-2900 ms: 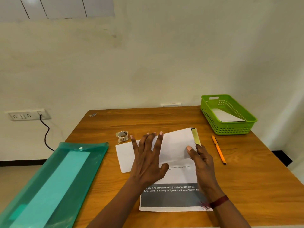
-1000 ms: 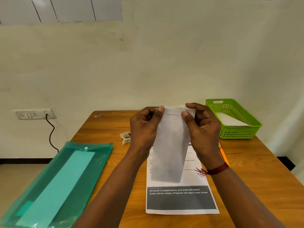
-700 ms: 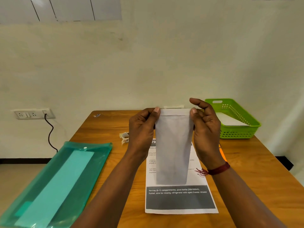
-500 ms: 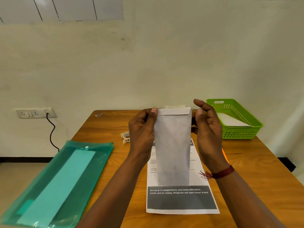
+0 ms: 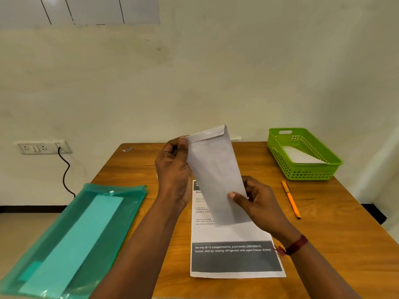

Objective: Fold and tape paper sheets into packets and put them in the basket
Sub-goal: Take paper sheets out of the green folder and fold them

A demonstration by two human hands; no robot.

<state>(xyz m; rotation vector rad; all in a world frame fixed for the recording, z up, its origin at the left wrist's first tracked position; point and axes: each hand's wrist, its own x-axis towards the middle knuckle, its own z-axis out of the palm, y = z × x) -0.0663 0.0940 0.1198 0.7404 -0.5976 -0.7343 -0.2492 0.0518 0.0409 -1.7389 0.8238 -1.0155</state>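
Note:
I hold a folded white paper packet (image 5: 216, 175) upright above the table, tilted a little to the left, with shiny tape across its top edge. My left hand (image 5: 172, 171) pinches its upper left corner. My right hand (image 5: 257, 201) grips its lower right edge, thumb on the front. Under it a printed sheet (image 5: 233, 236) lies flat on the wooden table (image 5: 323, 234). The green basket (image 5: 302, 171) stands at the back right with a white packet (image 5: 302, 157) inside.
A teal plastic folder (image 5: 71, 236) holding a blue-green sheet lies at the left and overhangs the table edge. An orange pen (image 5: 291, 199) lies between the printed sheet and the basket. A wall socket with a black cable (image 5: 64, 171) is at the left.
The packet was lifted off the table and held by both top corners. My right hand has since slid down to the lower right edge, and the packet now tilts left.

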